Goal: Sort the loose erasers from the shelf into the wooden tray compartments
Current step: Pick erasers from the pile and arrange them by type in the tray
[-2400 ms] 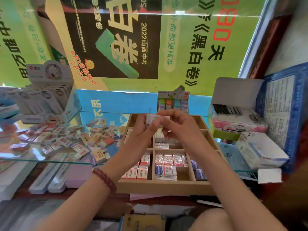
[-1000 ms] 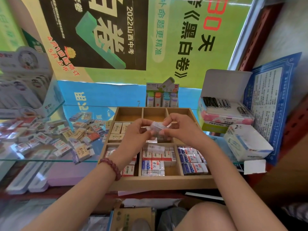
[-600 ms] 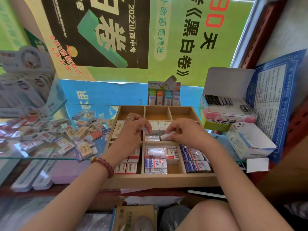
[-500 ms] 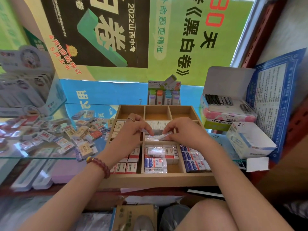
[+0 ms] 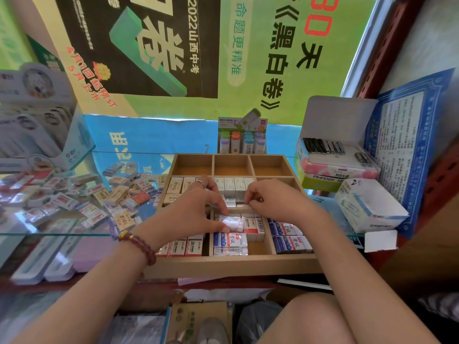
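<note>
Hands (image 5: 191,212) (image 5: 275,204) pinch eraser (image 5: 239,206); wooden tray (image 5: 223,265) beneath.

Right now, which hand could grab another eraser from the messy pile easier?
Probably the left. The left hand is nearer the loose erasers on the glass shelf beside the wooden tray; the right hand, pinching an eraser, would have to cross over.

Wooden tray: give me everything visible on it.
The wooden tray is pale bare wood, flat, a three-by-three grid of compartments. Back row is empty; the middle and front rows hold packed erasers, the middle right partly hidden. The left hand and right hand reach over its centre, the right pinching an eraser there.
</note>
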The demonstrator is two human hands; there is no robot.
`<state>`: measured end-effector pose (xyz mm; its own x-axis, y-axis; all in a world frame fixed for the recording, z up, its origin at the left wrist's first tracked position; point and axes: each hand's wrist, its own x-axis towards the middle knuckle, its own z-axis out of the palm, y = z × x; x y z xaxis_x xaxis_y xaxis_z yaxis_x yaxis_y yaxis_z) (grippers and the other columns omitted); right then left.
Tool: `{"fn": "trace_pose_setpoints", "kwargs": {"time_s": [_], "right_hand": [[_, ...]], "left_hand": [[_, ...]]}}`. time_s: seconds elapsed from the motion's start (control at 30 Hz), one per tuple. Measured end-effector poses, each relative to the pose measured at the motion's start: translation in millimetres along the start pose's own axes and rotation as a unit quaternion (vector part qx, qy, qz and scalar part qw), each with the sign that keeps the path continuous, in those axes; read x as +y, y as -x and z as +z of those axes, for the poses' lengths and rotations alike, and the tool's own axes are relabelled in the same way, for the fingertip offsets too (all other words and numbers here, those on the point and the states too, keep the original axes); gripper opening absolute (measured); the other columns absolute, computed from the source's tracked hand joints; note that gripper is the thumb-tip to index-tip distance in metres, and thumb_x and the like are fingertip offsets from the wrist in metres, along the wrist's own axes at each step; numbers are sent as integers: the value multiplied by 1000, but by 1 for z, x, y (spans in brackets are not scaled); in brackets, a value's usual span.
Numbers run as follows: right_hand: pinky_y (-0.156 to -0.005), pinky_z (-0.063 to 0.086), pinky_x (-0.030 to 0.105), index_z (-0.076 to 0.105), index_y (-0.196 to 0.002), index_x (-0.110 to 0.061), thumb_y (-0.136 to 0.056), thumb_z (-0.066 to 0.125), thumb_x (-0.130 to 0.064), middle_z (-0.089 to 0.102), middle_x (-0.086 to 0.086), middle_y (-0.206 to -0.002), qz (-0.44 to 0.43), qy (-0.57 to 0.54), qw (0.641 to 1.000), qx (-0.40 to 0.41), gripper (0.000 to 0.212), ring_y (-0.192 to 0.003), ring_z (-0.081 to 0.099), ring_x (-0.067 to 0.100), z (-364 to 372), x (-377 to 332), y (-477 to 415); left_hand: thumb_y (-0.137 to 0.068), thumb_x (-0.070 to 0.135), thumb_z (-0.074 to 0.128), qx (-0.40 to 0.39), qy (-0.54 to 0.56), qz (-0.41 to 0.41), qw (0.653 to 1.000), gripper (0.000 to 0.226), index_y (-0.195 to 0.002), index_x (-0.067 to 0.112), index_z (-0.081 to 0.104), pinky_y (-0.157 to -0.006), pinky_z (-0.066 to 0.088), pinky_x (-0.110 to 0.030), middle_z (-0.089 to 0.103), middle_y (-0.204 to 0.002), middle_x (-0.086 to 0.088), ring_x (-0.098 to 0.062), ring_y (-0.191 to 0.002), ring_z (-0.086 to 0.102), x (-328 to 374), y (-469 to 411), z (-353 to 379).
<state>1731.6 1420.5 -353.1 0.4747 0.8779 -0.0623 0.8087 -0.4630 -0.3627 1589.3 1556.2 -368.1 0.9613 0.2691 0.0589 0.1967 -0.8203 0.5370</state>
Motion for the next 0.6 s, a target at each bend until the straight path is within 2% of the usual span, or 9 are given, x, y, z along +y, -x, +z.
{"fn": "trace_pose_setpoints", "kwargs": {"time_s": [0.1,0.2,0.27,0.33,0.37,0.43,0.5,0.6], "right_hand": [[-70,46,20,69,-102,-24,-93,46,-14,64,-6,-108,1,0,1000,-15,26,-84,55,4,1,0,-2],[-80,48,24,71,-99,-25,-92,43,-8,62,-8,-113,12,-27,999,16,33,-94,55,6,-1,2,-1],[-81,45,22,68,-104,-28,-92,43,-6,61,-9,-110,5,-73,995,71,35,-97,55,6,-3,2,0],[-74,43,17,63,-110,-32,-90,46,-4,59,-14,-105,-39,-164,980,109,38,-85,53,2,-6,0,2],[-70,44,16,60,-113,-35,-88,51,-5,58,-17,-105,-67,-207,971,102,40,-78,51,1,-7,-2,4],[-71,48,14,57,-114,-37,-86,61,-14,57,-20,-107,-108,-244,961,69,37,-78,52,-1,-8,-6,9],[-68,48,11,60,-103,-35,-84,69,-20,60,-19,-97,-118,-237,962,67,26,-77,55,-5,-6,-9,10],[-61,45,8,62,-85,-33,-82,72,-18,60,-18,-80,-103,-224,962,115,18,-68,56,-10,-4,-11,6]], "left_hand": [[-71,33,79,13,15,7,1000,19,-79,37,63,-77,37,-6,34,-103,21,1,-96,45,-3,1,1],[-70,32,79,59,60,-3,996,19,-77,38,62,-89,40,-19,39,-102,19,-2,-100,46,-5,0,1],[-71,31,78,115,92,-16,989,19,-75,37,61,-84,41,-16,41,-101,17,-3,-99,46,-1,-2,1],[-72,34,76,158,125,-35,979,15,-74,34,61,-79,41,-15,43,-101,14,-1,-95,47,6,-5,0],[-73,36,74,172,130,-48,975,14,-74,34,60,-77,39,-17,45,-102,13,-1,-94,46,9,-7,1],[-75,37,73,180,135,-71,972,15,-72,35,58,-79,34,-20,47,-107,9,-3,-97,44,13,-10,3],[-77,37,70,162,153,-79,972,13,-74,35,59,-83,33,-24,49,-110,7,-7,-101,45,15,-13,5],[-83,40,64,145,168,-74,972,7,-81,33,61,-76,36,-22,51,-108,5,-11,-100,48,14,-15,7]]}}
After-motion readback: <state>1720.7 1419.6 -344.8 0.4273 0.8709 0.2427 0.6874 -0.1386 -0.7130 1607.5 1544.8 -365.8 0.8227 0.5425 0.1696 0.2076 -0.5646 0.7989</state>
